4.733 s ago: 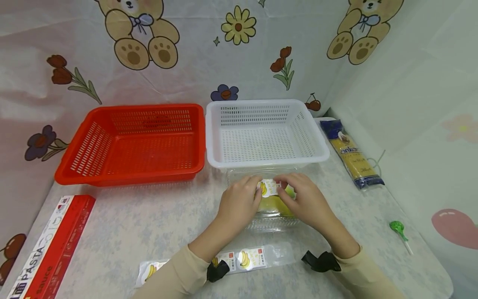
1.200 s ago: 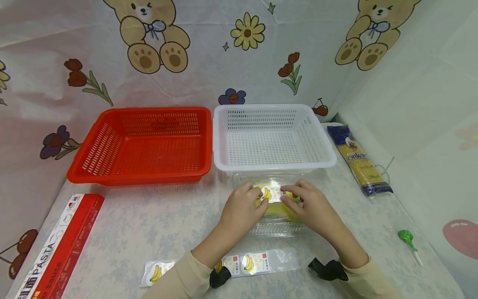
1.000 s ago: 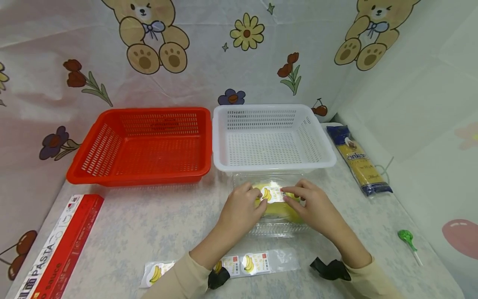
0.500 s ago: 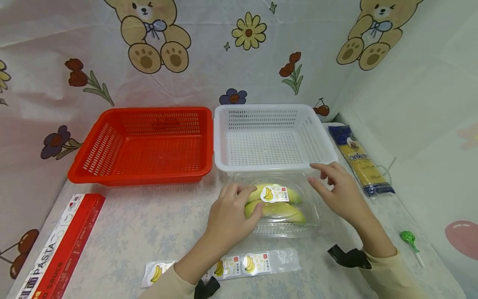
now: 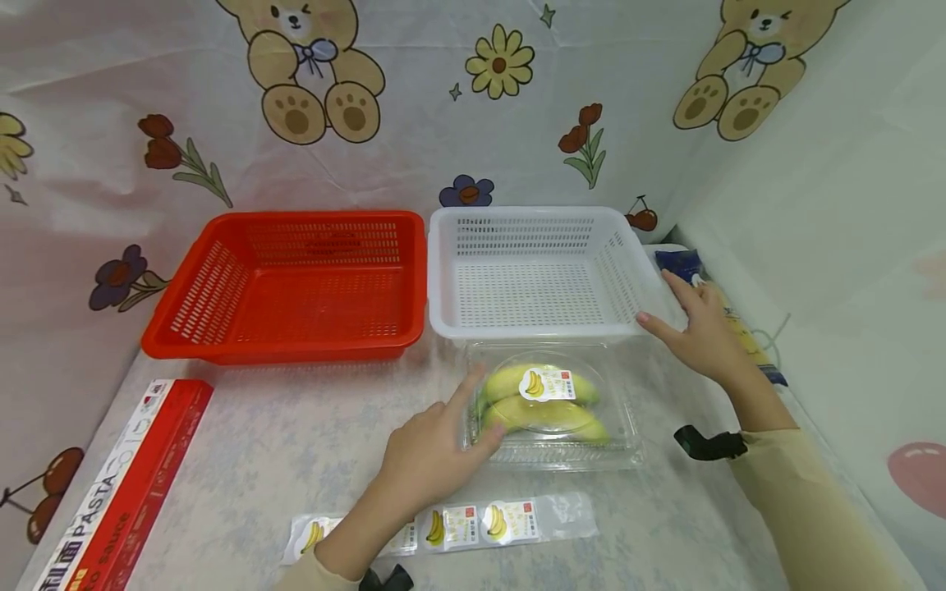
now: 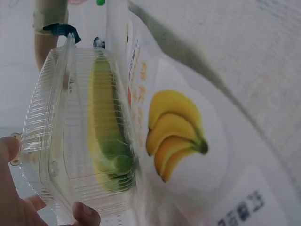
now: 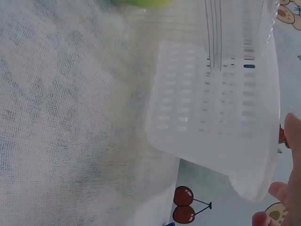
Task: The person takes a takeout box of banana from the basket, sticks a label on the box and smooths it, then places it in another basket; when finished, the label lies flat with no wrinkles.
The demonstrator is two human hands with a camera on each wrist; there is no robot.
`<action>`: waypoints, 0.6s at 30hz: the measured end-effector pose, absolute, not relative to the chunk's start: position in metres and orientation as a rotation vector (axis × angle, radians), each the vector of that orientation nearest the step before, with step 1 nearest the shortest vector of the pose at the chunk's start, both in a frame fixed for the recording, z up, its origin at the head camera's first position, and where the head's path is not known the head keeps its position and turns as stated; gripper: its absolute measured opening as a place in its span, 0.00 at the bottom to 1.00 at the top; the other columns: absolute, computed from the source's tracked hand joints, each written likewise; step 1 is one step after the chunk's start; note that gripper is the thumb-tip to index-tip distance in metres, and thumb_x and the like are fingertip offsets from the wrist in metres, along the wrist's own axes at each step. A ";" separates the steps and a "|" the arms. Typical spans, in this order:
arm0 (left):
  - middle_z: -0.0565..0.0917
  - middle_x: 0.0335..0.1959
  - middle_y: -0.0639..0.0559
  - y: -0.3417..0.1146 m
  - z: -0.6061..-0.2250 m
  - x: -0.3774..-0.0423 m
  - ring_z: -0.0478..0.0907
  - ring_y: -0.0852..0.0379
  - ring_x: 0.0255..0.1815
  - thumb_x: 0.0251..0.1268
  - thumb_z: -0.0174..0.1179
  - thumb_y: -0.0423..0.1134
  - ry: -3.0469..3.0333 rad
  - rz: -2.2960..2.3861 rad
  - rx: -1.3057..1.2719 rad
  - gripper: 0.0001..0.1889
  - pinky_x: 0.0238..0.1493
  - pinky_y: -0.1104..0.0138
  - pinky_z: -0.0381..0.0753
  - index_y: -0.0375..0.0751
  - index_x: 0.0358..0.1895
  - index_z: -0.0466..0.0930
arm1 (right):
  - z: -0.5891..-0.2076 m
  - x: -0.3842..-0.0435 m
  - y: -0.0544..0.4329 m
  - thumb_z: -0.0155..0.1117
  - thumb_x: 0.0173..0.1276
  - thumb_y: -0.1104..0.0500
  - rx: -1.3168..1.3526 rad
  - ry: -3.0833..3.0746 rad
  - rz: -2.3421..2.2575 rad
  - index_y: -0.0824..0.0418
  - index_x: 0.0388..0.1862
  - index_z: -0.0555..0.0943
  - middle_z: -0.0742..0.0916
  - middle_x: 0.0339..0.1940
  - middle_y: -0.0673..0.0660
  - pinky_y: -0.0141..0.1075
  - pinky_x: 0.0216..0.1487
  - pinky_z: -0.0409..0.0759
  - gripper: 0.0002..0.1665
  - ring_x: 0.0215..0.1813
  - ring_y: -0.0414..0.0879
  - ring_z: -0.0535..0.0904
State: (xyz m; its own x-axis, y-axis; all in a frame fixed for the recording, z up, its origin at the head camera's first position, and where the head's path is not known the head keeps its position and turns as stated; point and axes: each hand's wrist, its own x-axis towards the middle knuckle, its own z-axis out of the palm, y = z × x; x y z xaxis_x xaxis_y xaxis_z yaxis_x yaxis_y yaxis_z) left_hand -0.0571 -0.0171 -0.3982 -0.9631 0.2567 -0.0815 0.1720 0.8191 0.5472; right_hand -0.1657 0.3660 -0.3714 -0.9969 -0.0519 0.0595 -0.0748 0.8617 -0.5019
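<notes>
A clear plastic clamshell box (image 5: 628,435) holding bananas (image 5: 543,414) sits in front of the white basket (image 5: 532,331). On its lid lies a banana-print label (image 5: 547,384). My left hand (image 5: 429,451) is at the box's left side, index finger and thumb extended and spread; the left wrist view shows its fingertips beside the box wall (image 6: 80,141). Over the white basket's front right corner is my right hand (image 5: 698,332), fingers spread, thumb right at the rim. The right wrist view shows its fingers (image 7: 294,146) beside the basket's rim, holding nothing.
A strip of banana labels (image 5: 510,522) lies in front of the box, partly under my left forearm. At the left are a red basket (image 5: 284,357) and a red pasta box (image 5: 121,492). My right hand partly covers a pasta bag (image 5: 678,263) at the right edge.
Both hands were at the label on the lid and have come off it. My left hand has drawn back left; my right has moved right and away to the white basket's corner.
</notes>
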 end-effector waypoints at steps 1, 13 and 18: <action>0.87 0.45 0.46 -0.017 -0.401 -0.057 0.84 0.50 0.37 0.63 0.44 0.77 2.815 0.862 0.343 0.40 0.21 0.62 0.69 0.83 0.76 0.40 | -0.372 -0.168 0.368 0.60 0.70 0.38 0.096 -3.004 0.811 0.54 0.83 0.45 0.60 0.65 0.78 0.60 0.43 0.70 0.54 0.55 0.68 0.64; 0.85 0.36 0.42 -0.020 -0.415 -0.061 0.79 0.51 0.30 0.61 0.52 0.75 2.492 1.200 0.318 0.40 0.29 0.55 0.76 0.92 0.71 0.38 | -0.385 -0.187 0.379 0.52 0.76 0.39 0.169 -3.153 1.257 0.47 0.80 0.23 0.39 0.83 0.64 0.74 0.68 0.53 0.56 0.80 0.71 0.43; 0.85 0.44 0.36 -0.020 -0.419 -0.064 0.80 0.49 0.35 0.61 0.50 0.76 2.473 1.254 0.324 0.39 0.36 0.48 0.78 0.92 0.71 0.38 | -0.387 -0.188 0.381 0.51 0.76 0.40 0.174 -3.141 1.322 0.45 0.79 0.21 0.32 0.82 0.56 0.75 0.69 0.45 0.55 0.81 0.69 0.34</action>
State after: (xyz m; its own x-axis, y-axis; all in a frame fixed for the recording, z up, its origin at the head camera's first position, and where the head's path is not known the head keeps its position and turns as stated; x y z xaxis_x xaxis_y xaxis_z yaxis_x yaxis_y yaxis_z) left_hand -0.0635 -0.0196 -0.4190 -0.9134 0.3534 -0.2023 0.0457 0.5825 0.8115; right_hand -0.1879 0.3806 -0.3871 -0.9584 -0.1959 -0.2075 0.0114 0.7004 -0.7137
